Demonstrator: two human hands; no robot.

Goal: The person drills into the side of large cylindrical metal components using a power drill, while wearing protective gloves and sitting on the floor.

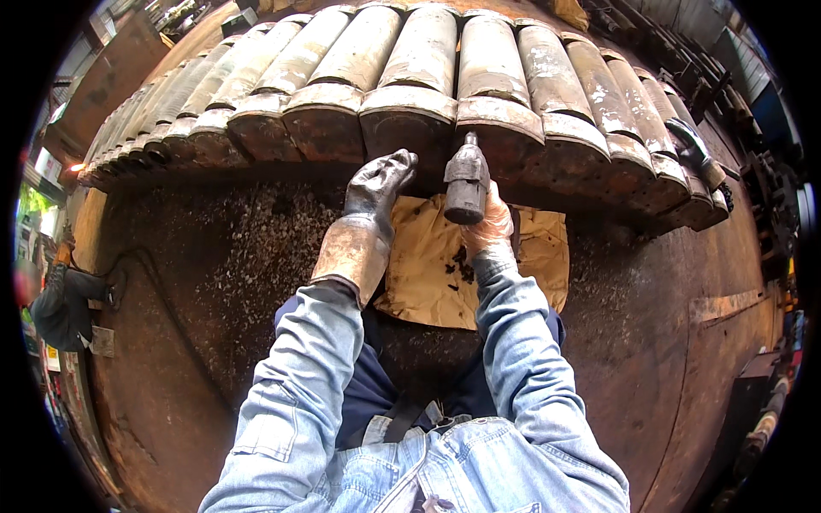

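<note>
My right hand (492, 221), in a thin pale glove, grips a dark, pistol-shaped power tool (467, 181). The tool's narrow nose points away from me, at the end of one cylinder in a long row of worn metal cylinders (419, 56); I cannot tell whether they touch. My left hand (376, 192) wears a dark-coated work glove with a soiled, pale cuff. Its fingers are curled closed just below the row's near edge, left of the tool. What lies inside the curled fingers, if anything, is hidden.
A crumpled brown paper sheet (428, 278) with dark crumbs lies below my hands. Pale flakes (274, 248) are scattered over the brown floor at left. Another person (64, 299) crouches at far left near a dark cable (171, 299). A dark glove-like shape (694, 147) rests on the row's right end.
</note>
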